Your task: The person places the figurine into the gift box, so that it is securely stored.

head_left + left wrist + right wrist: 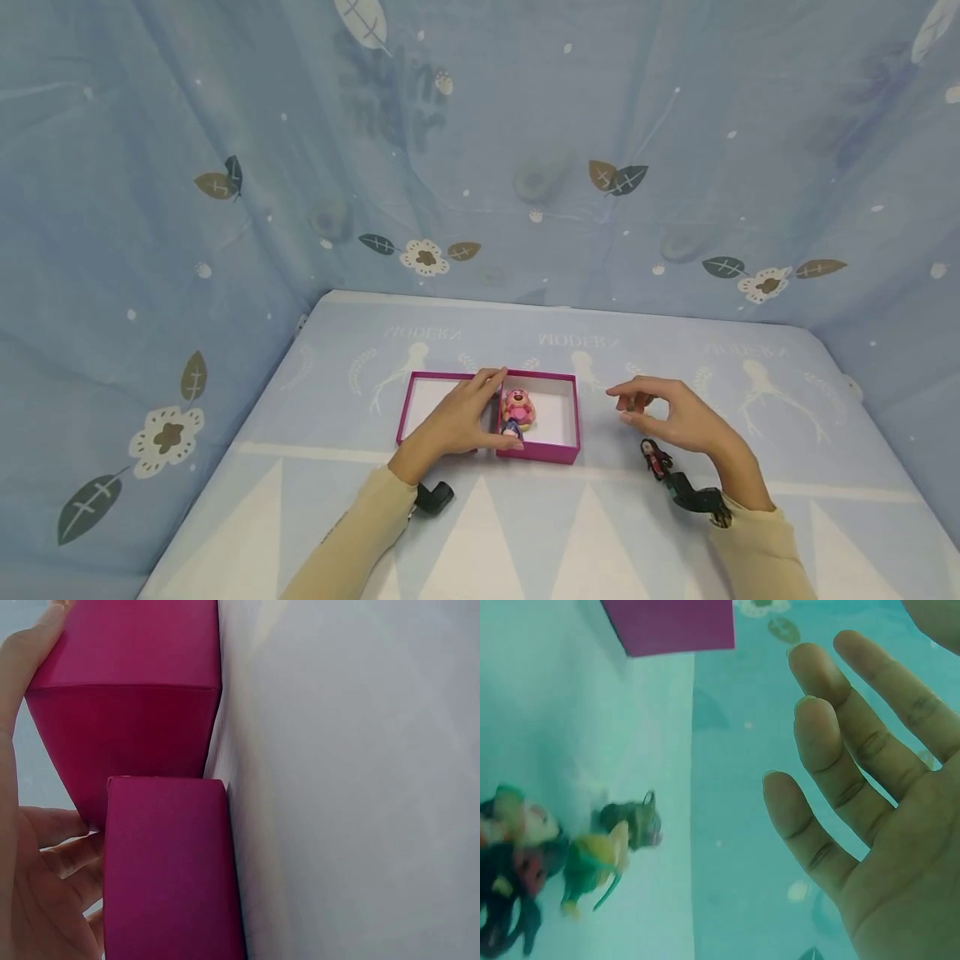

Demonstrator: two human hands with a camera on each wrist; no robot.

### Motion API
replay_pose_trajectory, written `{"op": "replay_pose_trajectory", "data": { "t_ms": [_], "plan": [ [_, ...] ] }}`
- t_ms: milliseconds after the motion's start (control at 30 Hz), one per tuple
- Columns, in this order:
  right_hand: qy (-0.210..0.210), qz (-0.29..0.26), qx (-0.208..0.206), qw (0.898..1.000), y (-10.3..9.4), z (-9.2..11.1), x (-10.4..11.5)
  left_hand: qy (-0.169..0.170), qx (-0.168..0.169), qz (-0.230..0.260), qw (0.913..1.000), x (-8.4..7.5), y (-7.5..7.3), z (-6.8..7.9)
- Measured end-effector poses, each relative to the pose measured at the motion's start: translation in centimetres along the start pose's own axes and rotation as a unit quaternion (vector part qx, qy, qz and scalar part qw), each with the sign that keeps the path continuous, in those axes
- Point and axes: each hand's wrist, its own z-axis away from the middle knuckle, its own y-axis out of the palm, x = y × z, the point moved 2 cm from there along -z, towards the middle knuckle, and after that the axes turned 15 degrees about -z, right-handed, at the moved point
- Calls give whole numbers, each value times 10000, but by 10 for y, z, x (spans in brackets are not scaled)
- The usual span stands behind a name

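Left hand point(454, 418) grips the pink box point(538, 452), just below the frame's centre; right hand point(677, 414) is empty.
Thumb in front, fingers behind, probably for keeping the box steady, with the bear figure point(519, 403) inside; at right, loosely curved fingers are near the dark-haired figure point(656, 459).

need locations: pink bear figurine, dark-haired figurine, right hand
Pink bear figurine point(519, 412): head view, on its belly.
Dark-haired figurine point(657, 462): head view, on its torso.
Right hand point(678, 415): head view, on the back of the hand.
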Motion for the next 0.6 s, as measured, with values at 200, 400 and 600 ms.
{"op": "replay_pose_trajectory", "data": {
  "t_ms": [200, 400, 600],
  "plan": [
    [-158, 153, -205, 9995, -5, 4, 14, -35, 13, 91, 10000, 1, -1, 1],
    [-40, 339, -438, 9985, -11, 14, -7, -22, 32, 64, 10000, 0, -2, 1],
    [124, 431, -582, 9973, -16, 21, -16, -13, 46, -3, 10000, 0, -2, 1]
  ]
}}
